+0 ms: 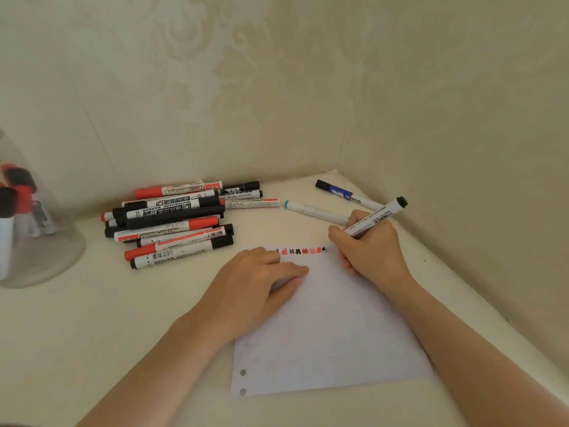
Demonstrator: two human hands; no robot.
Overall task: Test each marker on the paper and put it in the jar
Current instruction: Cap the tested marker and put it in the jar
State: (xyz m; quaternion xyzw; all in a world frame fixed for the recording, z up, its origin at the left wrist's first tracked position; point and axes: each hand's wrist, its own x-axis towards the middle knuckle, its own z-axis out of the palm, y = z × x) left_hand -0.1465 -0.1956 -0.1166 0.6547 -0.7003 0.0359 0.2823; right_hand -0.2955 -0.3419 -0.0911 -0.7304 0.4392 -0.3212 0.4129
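At the desk's (92,318) far left edge stands a clear glass jar (34,248), with several red- and black-capped markers upright inside it. Just right of it, against the back edge, lies a loose pile of markers (178,223) — white barrels with red or black caps, stacked across one another, mostly lengthwise along the wall.

The sheet of paper (332,334) lies toward the desk's right side, its punched holes at the near left corner. The left hand (261,282) rests palm down on the sheet's upper left part, fingers together and nearly flat, pressing on the paper; it holds nothing. Along the sheet's far edge runs a row of scribbles (303,251), alternating red and black, from the left hand's fingertips to the pen tip.

The right hand (369,251) is closed in a writing grip around a white marker with a black end (377,217). Its black tip touches the paper at the right end of the scribble row, while the barrel tilts up and away toward the right wall.

Behind the right hand, in the desk's far right corner, two more markers lie flat — a blue-tipped white one (314,209) and a black-capped one with a blue label (341,192), partly hidden by the hand.
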